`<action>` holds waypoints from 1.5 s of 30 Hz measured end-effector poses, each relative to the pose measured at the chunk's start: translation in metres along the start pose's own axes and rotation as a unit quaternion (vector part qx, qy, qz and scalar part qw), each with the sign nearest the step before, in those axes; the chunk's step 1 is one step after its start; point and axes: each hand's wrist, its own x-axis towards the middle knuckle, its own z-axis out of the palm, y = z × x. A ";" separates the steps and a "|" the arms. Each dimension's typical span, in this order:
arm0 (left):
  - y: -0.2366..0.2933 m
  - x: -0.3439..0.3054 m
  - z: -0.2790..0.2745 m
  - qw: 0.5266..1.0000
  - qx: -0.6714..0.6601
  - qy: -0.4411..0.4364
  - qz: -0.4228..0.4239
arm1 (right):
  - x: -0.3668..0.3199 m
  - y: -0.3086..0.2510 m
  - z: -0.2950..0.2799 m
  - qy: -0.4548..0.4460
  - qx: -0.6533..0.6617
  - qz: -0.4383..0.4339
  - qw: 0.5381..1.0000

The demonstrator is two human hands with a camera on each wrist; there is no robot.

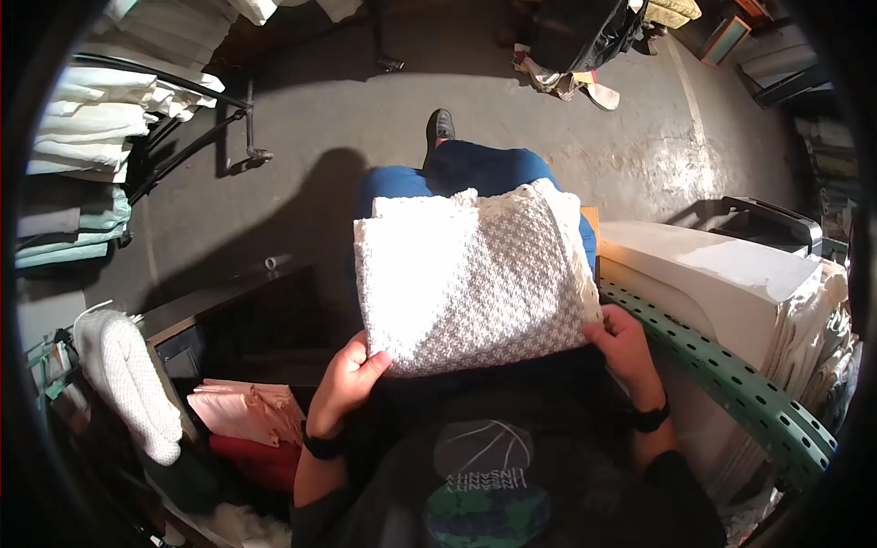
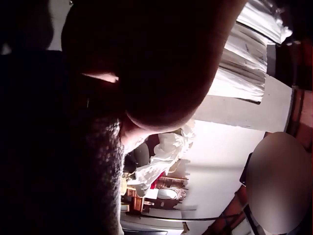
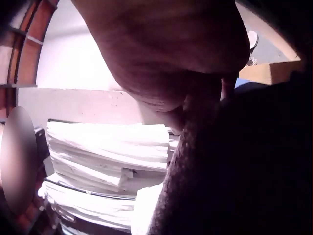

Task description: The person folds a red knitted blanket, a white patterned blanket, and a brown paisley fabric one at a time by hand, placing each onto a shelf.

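A folded grey-and-white patterned blanket (image 1: 521, 283) with a pale, ragged edging lies across the person's lap in the head view, its left half washed out by bright light. At its near left corner the left hand (image 1: 352, 373) pinches the fabric, thumb on top. The right hand (image 1: 624, 342) grips the near right corner in the same way. Up close in the left wrist view, the left hand (image 2: 161, 63) is dark above the fuzzy blanket edge (image 2: 107, 156). The right wrist view shows the right hand (image 3: 171, 54) against the shaded blanket (image 3: 181, 171); its fingertips are mostly hidden.
To the right run a green perforated metal beam (image 1: 731, 388) and a white block-like surface (image 1: 713, 260). Pink folded cloths (image 1: 242, 409) and a white knitted textile (image 1: 128, 374) lie to the left. Racks of white cloths (image 1: 91, 128) stand farther left.
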 end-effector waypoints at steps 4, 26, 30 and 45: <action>-0.011 0.005 0.012 0.996 -0.040 0.076 -0.006 | -0.013 -0.005 0.002 -0.013 -0.008 0.020 1.000; 0.010 0.036 0.014 0.992 0.004 0.124 -0.008 | 0.001 -0.011 0.014 0.020 -0.043 -0.006 0.999; -0.005 0.025 0.015 0.992 -0.003 0.129 0.003 | -0.002 -0.009 0.015 0.034 -0.001 -0.022 0.999; -0.011 0.033 0.037 0.893 0.326 0.282 0.131 | 0.006 -0.001 0.014 0.118 -0.172 -0.081 0.975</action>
